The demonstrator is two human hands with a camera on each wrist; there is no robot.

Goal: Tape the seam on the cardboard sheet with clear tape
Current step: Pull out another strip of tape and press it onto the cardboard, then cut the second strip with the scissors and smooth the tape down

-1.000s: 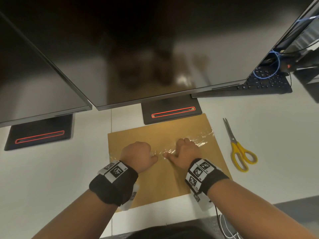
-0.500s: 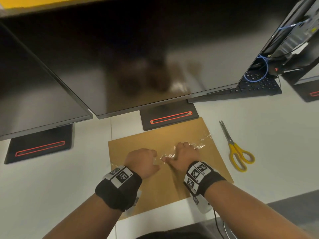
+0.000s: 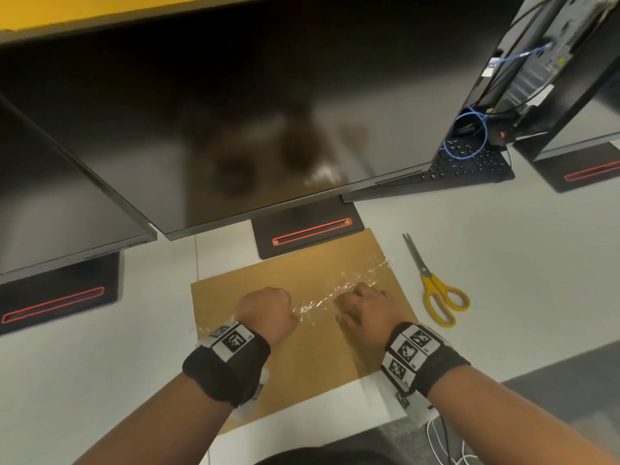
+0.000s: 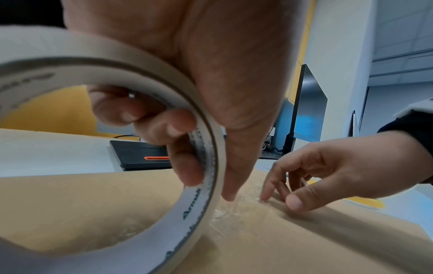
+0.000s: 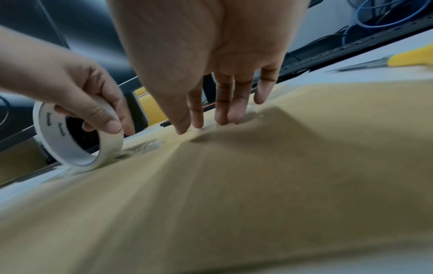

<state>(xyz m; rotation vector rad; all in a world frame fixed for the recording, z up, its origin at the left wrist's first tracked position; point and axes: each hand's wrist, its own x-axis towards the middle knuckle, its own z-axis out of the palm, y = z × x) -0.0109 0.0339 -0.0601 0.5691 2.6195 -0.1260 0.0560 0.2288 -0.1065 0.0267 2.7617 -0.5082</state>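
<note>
The clear tape strip [image 3: 349,283] runs from 8 to 2 o'clock across the cardboard sheet [image 3: 322,357]; the left hand [image 3: 265,310] grips the tape roll [image 5: 77,137] at its 8 o'clock end, and the right hand [image 3: 365,310] presses it flat-fingered.

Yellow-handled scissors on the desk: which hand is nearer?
Right. The right hand presses the clear tape strip on the brown cardboard sheet, just left of the yellow-handled scissors; the left hand holds the tape roll farther left.

Office workstation area. A row of dark monitors [image 3: 235,112] on black stands [image 3: 307,231] lines a white counter [image 3: 503,263], with a keyboard [image 3: 469,164] and network cabling [image 3: 468,135] behind.
</note>
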